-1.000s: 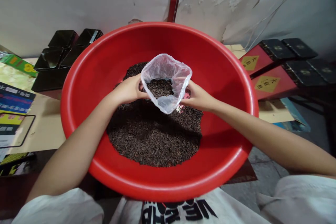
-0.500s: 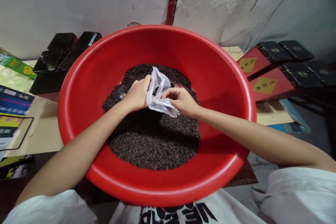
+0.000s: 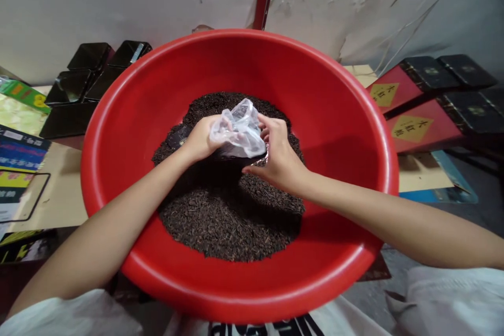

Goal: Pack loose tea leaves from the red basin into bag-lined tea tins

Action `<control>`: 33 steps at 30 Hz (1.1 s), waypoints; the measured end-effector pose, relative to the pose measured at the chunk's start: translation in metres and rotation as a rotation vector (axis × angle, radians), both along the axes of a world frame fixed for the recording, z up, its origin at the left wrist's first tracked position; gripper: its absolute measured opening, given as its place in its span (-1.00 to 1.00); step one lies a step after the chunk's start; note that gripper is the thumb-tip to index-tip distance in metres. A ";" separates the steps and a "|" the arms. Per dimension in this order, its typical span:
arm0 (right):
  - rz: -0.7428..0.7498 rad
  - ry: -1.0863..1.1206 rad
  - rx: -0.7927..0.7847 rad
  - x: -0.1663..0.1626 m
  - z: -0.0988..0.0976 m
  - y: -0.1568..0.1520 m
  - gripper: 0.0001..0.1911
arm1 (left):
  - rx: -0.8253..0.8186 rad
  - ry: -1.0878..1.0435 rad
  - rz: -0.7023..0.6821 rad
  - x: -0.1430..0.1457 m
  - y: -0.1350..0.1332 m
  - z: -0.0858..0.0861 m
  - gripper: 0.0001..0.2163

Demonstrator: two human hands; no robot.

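A clear plastic bag [image 3: 242, 131] stands crumpled and puffed up over the middle of the red basin [image 3: 236, 278]. My left hand [image 3: 202, 139] is closed on its left side, with some fingertips behind the film. Curved around the bag's right side, my right hand [image 3: 281, 155] has its fingers and thumb apart; the fingertips are at the film. A dark shape and a shiny pinkish patterned patch show under and beside the bag, mostly hidden. Loose dark tea leaves [image 3: 232, 228] are heaped below both hands. A dark packet or lid [image 3: 177, 136] lies on the tea by my left wrist.
Several black-topped tins [image 3: 79, 86] stand left of the basin. On the right are several red tins [image 3: 409, 126] with yellow diamond labels. A dark red strip [image 3: 263, 0] leans on the peeling wall behind. A green box [image 3: 25, 95] lies far left.
My right hand has gone from pinching the bag's edge to spreading around its right side. The bag's mouth has bunched upward. The view has shifted slightly.
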State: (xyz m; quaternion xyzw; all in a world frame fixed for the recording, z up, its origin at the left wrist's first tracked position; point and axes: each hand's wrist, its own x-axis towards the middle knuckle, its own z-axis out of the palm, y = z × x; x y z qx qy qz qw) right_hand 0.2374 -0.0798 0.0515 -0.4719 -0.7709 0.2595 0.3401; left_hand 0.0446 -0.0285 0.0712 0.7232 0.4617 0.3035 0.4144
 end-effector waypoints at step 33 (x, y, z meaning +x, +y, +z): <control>0.344 0.027 -0.135 0.013 -0.004 0.030 -0.31 | 0.204 0.149 0.182 0.017 -0.028 -0.002 -0.89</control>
